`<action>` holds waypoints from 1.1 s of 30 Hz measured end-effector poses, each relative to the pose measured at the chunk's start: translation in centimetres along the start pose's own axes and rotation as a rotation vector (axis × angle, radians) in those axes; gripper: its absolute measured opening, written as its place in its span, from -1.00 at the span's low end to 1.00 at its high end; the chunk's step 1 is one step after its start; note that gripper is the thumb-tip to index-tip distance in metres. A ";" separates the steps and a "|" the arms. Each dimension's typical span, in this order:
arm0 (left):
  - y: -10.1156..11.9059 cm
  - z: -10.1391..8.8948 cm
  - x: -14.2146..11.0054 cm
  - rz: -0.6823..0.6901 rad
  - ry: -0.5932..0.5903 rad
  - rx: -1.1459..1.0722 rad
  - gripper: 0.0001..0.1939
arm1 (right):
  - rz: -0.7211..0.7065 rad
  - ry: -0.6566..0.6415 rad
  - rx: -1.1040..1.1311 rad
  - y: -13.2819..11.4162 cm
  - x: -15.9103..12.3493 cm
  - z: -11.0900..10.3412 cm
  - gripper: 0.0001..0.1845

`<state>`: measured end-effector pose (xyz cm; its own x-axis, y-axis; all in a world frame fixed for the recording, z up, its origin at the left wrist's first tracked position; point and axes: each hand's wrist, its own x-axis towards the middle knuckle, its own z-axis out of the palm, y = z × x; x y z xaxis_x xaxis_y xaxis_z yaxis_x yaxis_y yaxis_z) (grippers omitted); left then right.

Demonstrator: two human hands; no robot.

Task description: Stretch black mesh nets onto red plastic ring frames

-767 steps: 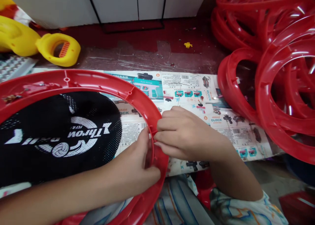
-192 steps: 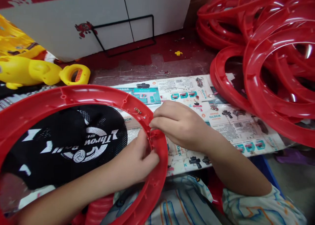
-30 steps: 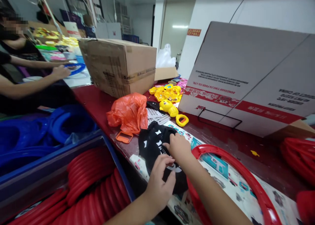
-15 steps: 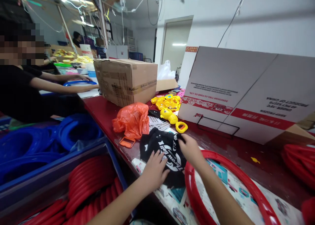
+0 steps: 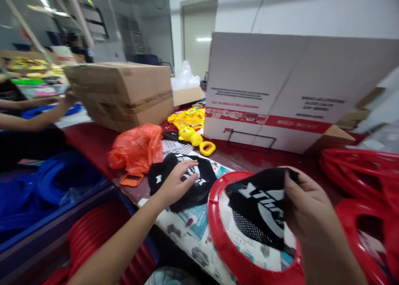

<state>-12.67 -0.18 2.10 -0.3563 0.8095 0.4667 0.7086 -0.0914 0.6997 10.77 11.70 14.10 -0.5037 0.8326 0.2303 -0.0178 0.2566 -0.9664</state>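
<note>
My right hand (image 5: 311, 202) pinches the edge of a black printed mesh cloth (image 5: 258, 206) between thumb and fingers. The cloth hangs above a red plastic ring (image 5: 218, 218), which lies on the table and is partly hidden by it. My left hand (image 5: 179, 181) is open, its fingers stretched out over a stack of black mesh cloths (image 5: 168, 168) left of the ring. Whether the left fingers touch the stack I cannot tell. White lettering shows on the held cloth and on the top cloth of the stack.
Beyond the stack are an orange plastic bag (image 5: 137, 146), a yellow duck-shaped toy (image 5: 190, 135) and an orange part (image 5: 131, 179). Cardboard boxes (image 5: 146, 85) stand behind. More red rings (image 5: 358, 168) lie at right. A blue crate (image 5: 18, 251) with red rings is at left; a co-worker's arm (image 5: 34, 121) is beyond.
My right hand has lifted one black cloth off the stack and carried it right, over the red ring. My left hand stays by the stack. The view has turned right.
</note>
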 end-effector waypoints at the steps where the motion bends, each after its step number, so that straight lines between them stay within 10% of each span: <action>1: 1.9 0.0 -0.2 0.035 -0.064 -0.086 -0.54 | 0.048 -0.039 -0.007 0.2 -0.4 0.1 -0.58; 5: 8.7 0.9 -0.4 0.085 -0.342 -0.521 -0.24 | -0.040 -0.095 -0.239 0.8 -1.3 1.3 -0.80; 9: 11.9 3.2 0.3 -0.101 -0.329 -0.582 -0.22 | -0.103 -0.126 -0.320 0.9 -1.7 1.6 -0.79; 15: 11.6 4.3 1.2 -0.233 -0.146 -0.624 -0.76 | -0.239 -0.166 -0.519 0.6 -2.0 0.4 -0.83; 21: 10.6 3.0 1.6 -0.360 -0.079 -0.657 -0.78 | -0.333 -0.158 -0.566 0.4 -1.7 -0.4 -0.82; 28: 10.8 2.1 1.8 -0.236 -0.496 -0.713 -0.76 | -0.427 -0.338 -0.528 0.1 -2.6 -0.2 -0.79; 33: 10.2 1.5 1.3 -0.276 -0.450 -0.756 -0.72 | -0.421 -0.323 -0.563 -0.4 -3.0 -0.3 -0.82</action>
<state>-5.02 0.80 9.08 -0.0703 0.9937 0.0872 -0.0091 -0.0881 0.9961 12.57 9.30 13.86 -0.7805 0.4469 0.4371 0.1344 0.8029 -0.5808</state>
